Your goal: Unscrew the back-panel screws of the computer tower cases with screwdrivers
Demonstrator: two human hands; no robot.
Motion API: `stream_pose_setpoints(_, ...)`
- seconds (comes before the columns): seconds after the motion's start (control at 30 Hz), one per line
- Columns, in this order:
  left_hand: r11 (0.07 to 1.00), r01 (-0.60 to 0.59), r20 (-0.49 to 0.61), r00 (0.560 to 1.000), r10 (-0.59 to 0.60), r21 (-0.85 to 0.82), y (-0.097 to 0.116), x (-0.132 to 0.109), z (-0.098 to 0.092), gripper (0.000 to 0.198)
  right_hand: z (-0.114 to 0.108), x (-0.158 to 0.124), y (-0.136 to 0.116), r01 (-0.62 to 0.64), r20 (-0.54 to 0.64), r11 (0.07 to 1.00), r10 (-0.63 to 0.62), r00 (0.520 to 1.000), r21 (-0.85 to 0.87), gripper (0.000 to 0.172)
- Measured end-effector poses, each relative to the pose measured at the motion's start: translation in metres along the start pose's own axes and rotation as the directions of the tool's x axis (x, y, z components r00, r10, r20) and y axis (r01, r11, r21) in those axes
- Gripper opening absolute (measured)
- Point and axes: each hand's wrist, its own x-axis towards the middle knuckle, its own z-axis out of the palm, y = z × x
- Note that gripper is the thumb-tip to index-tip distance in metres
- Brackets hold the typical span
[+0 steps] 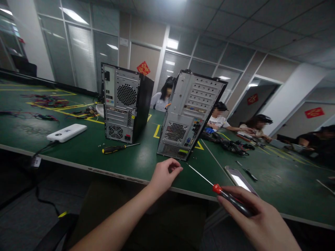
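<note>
My right hand (pixel 258 218) grips a red-and-black screwdriver (pixel 227 197); its thin shaft points up-left toward the base of a silver computer tower (pixel 190 115) standing rear-side toward me on the green table (pixel 86 150). My left hand (pixel 164 174) hovers at the table's near edge just below that tower, fingers curled with thumb and forefinger pinched; whether it holds a small screw is too small to tell. A black computer tower (pixel 125 103) stands to the left, also rear-side toward me.
A yellow-and-black screwdriver (pixel 117 148) lies before the black tower, a white box (pixel 66 132) with a cable further left. A phone (pixel 239 179) lies right of my hands. Loose cables clutter the far left and right. Several people sit along the table's far right side.
</note>
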Motion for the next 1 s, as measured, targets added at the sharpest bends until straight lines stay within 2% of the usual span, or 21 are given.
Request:
stream_pose_setpoints(0.1, 0.999, -0.032, 0.011, 0.999, 0.032, 0.024, -0.001, -0.001, 0.002, 0.011, -0.001, -0.003, 0.003, 0.013, 0.038, 0.998, -0.011, 0.999, -0.057, 0.039)
stream_pose_setpoints(0.37, 0.980, -0.144, 0.073, 0.988, 0.134, 0.138, -0.012, -0.003, 0.007, 0.010, 0.000, -0.006, 0.011, 0.053, 0.039, 0.991, -0.049, 0.998, -0.119, 0.039)
stream_pose_setpoints(0.63, 0.941, -0.238, 0.183, 0.963, 0.197, 0.240, -0.011, -0.006, 0.007, 0.007, -0.004, -0.010, 0.018, 0.113, 0.042, 0.981, -0.107, 0.993, -0.161, 0.040)
stream_pose_setpoints(0.8, 0.937, -0.240, 0.226, 0.957, 0.184, 0.253, -0.009, -0.006, 0.006, 0.004, -0.003, -0.009, 0.020, 0.162, 0.069, 0.972, -0.152, 0.986, -0.168, 0.037)
stream_pose_setpoints(1.0, 0.969, -0.162, 0.140, 0.981, 0.137, 0.188, -0.009, -0.003, 0.007, 0.005, 0.002, -0.005, 0.015, 0.117, 0.055, 0.984, -0.111, 0.992, -0.132, 0.035)
